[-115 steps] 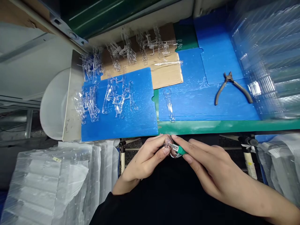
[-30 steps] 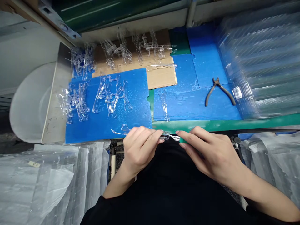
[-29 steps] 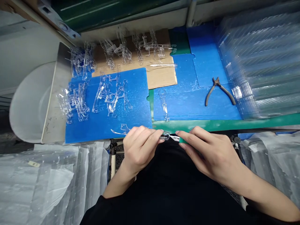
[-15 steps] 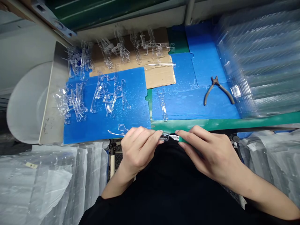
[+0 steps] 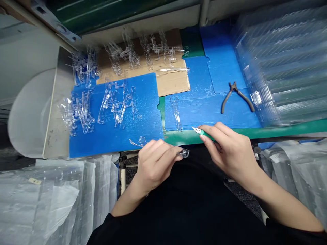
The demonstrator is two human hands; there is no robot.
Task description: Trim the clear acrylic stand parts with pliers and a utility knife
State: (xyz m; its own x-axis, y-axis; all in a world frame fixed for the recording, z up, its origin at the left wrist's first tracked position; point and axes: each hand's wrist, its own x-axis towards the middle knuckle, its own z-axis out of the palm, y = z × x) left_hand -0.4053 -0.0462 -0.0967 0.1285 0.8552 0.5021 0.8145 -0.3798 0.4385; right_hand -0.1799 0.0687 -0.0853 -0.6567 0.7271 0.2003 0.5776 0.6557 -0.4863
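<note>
**Slip risk near a pinch**

The left hand (image 5: pixel 154 168) pinches a clear plastic part (image 5: pixel 184 153) in its fingertips (image 5: pixel 173 152). The right hand (image 5: pixel 228 156), fingers (image 5: pixel 217 131) pressed together, holds a green craft knife (image 5: pixel 203 134) at 1 o'clock from the part. A hasty stroke could nick the left hand.

Craft knife (image 5: pixel 203 133) — green handle, short bright blade, tip pointing up-left over green bench edge; pinched between thumb and fingers of right hand (image 5: pixel 228 158). Clear moulded plastic piece (image 5: pixel 183 153) — small, transparent, narrow end jutting from fingertips of left hand (image 5: pixel 155 170); near blade, not touching.
</note>
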